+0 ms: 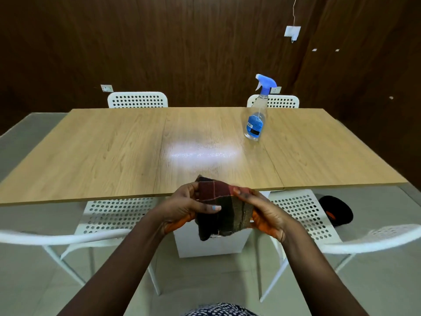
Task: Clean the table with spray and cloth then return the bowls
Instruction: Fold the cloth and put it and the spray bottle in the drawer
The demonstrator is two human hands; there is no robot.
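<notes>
A dark red and brown checked cloth (224, 208), folded, is held between both hands just in front of the near edge of the wooden table (114, 151). My left hand (184, 206) grips its left side with the thumb across the front. My right hand (262, 210) grips its right side. A clear spray bottle (256, 119) with a blue trigger head and blue label stands upright on the far right part of the table. No bowls are in view.
Two white perforated chairs (118, 215) (303, 213) are tucked under the near edge, and two more (137, 100) (282, 101) stand at the far side. A black round object (337, 209) lies on the floor at right. A light glare shines mid-table.
</notes>
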